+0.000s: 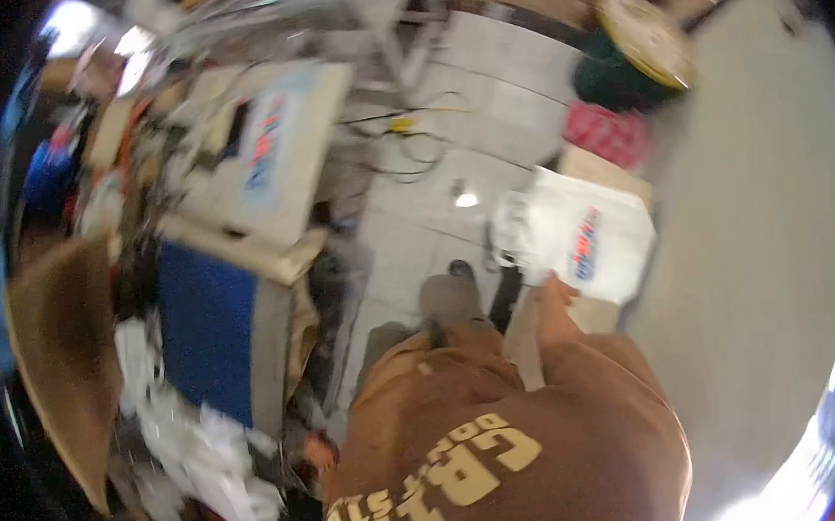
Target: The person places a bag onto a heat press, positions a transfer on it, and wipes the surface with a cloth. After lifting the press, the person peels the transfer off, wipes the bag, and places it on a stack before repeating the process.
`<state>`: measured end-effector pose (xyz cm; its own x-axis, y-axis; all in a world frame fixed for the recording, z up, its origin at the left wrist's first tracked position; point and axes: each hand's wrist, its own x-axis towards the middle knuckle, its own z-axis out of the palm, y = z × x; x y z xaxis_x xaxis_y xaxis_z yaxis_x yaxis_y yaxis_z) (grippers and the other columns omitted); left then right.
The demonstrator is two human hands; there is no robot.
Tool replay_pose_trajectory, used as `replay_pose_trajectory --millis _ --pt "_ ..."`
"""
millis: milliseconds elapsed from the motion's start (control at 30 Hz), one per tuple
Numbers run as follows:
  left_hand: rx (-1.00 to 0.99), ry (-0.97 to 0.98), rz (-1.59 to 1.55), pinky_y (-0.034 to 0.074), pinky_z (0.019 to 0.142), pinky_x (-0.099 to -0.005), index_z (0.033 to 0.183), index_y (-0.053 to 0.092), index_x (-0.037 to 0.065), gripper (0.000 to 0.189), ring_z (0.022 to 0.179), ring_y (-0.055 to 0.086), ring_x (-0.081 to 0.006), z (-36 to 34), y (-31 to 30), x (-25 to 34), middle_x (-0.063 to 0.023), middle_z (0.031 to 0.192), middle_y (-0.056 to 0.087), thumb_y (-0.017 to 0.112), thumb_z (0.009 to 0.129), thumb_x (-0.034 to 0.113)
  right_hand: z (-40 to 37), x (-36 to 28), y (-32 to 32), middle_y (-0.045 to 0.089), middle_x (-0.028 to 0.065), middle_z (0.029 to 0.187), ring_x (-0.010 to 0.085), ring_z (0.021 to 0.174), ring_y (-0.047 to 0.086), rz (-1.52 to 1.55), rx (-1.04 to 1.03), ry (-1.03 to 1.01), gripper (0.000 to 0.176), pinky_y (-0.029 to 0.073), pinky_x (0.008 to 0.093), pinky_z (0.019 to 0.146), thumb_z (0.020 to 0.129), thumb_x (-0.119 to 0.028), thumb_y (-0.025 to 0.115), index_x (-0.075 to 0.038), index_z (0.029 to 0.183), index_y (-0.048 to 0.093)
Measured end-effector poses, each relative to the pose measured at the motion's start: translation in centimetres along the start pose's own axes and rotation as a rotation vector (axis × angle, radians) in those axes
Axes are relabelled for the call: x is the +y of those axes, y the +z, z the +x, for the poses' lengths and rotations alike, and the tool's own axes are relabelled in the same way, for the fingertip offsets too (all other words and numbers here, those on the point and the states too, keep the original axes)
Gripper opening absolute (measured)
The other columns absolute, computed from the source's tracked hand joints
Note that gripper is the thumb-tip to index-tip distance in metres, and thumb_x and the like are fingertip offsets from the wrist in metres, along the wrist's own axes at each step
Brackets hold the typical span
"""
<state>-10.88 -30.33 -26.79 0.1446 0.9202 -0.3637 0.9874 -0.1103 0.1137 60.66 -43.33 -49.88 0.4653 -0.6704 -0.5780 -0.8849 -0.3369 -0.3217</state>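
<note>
The printed white bag (pixel 594 224) is seen nearer the wearer than the green tub (pixel 608 78), its edge met by the right grip (pixel 560 292); whether that or the blurred left grip (pixel 321 451) is closed cannot be told. Limp, light handling is expected, best taken by the bunched side.

White-tiled floor (pixel 503 95) at twelve o'clock, plain greyish wall (pixel 747 266) at three, bright white glare (pixel 778 506) at four, flat blue panel (pixel 209 323) at nine, cluttered pale surface (pixel 311 186) at ten
</note>
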Motion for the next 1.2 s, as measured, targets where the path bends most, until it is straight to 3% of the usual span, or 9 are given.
replay_pose_trajectory --millis 33,67,133,300,367,533,633,800,1200 --pt "0.182 0.131 0.124 0.054 0.079 -0.0455 0.105 0.07 0.001 0.025 0.094 0.066 -0.035 0.1 2.2 -1.1 -0.0193 0.102 0.07 0.066 0.081 0.007 1.0 -0.2 1.0 0.04 0.0311 0.146 0.0454 0.127 0.051 -0.289 0.229 -0.276 0.104 0.046 0.0541 0.105 0.077 -0.041 0.084 -0.004 0.153 0.023" --pt "-0.332 -0.526 0.223 0.051 0.095 -0.0528 0.119 0.07 0.005 0.036 0.116 0.06 -0.0437 2.7 7.0 -5.6 -0.0262 0.126 0.064 0.062 0.084 0.007 -0.7 -0.9 -1.1 0.051 0.0307 0.137 0.0461 0.121 0.056 -0.308 0.129 -0.638 0.082 0.049 0.0562 0.097 0.079 -0.037 0.082 -0.006 0.144 0.044" --pt "-0.045 -0.233 0.015 0.047 0.104 -0.0514 0.125 0.069 0.01 0.037 0.126 0.055 -0.0433 0.8 -2.5 6.7 -0.0249 0.139 0.058 0.06 0.09 0.013 -1.0 -1.8 -0.6 0.071 0.0199 0.093 0.0375 0.09 0.068 -0.274 -0.029 -1.103 0.032 0.053 0.0481 0.083 0.085 -0.033 0.076 -0.003 0.095 0.071" --pt "-0.596 0.401 -0.174 0.054 0.092 -0.0413 0.111 0.074 0.005 0.035 0.11 0.067 -0.0289 4.2 -3.0 3.8 -0.0122 0.118 0.073 0.066 0.091 0.033 -9.1 -2.8 1.1 0.067 0.0181 0.081 0.0328 0.073 0.062 -0.214 -0.339 -1.412 0.039 0.051 0.0446 0.074 0.093 -0.037 0.067 0.001 0.086 0.062" --pt "-0.795 -0.071 -0.65 0.056 0.08 -0.0387 0.104 0.074 0.002 0.039 0.091 0.07 -0.0214 2.2 -14.1 8.1 -0.0114 0.102 0.076 0.07 0.089 0.038 -12.7 -3.3 2.9 0.06 0.0112 0.073 0.024 0.068 0.054 -0.184 -0.592 -1.554 0.036 0.047 0.0405 0.067 0.094 -0.034 0.068 -0.001 0.083 0.06" --pt "0.115 -0.016 -1.366 0.055 0.068 -0.0388 0.098 0.069 0.001 0.033 0.075 0.07 -0.0241 2.2 -16.1 -13.0 -0.0162 0.086 0.071 0.072 0.088 0.032 -28.9 -2.3 1.5 0.049 -0.0014 0.063 0.0096 0.06 0.044 -0.363 -1.296 -1.466 0.034 0.034 0.0306 0.053 0.093 -0.032 0.072 -0.005 0.077 0.059" --pt "0.954 -0.746 -0.019 0.055 0.081 -0.0458 0.105 0.07 0.003 0.041 0.096 0.068 -0.0393 0.5 -27.9 -11.2 -0.0227 0.106 0.069 0.08 0.077 0.031 -39.6 -0.2 -2.9 0.047 -0.006 0.061 0.0041 0.058 0.039 -0.887 -1.533 -1.601 0.035 0.025 0.0266 0.051 0.092 -0.033 0.075 -0.007 0.075 0.061" --pt "0.745 -0.842 -0.112 0.056 0.086 -0.0498 0.098 0.071 0.003 0.03 0.1 0.068 -0.0407 0.7 -24.5 -19.2 -0.0243 0.106 0.07 0.075 0.078 0.024 -55.9 5.7 -12.6 0.055 -0.0035 0.063 0.0049 0.058 0.047 -1.825 -1.836 -1.286 0.032 0.034 0.0244 0.052 0.092 -0.032 0.077 -0.005 0.077 0.067" --pt "1.218 -0.7 -0.424 0.054 0.078 -0.0432 0.078 0.073 0.004 0.023 0.089 0.069 -0.0359 -2.0 -27.0 -13.1 -0.0136 0.101 0.072 0.082 0.078 0.025 -76.0 26.4 -13.1 0.067 0.0034 0.085 0.0116 0.079 0.061 -1.504 -2.306 -1.445 0.041 0.049 0.0284 0.071 0.103 -0.042 0.06 -0.001 0.102 0.067"
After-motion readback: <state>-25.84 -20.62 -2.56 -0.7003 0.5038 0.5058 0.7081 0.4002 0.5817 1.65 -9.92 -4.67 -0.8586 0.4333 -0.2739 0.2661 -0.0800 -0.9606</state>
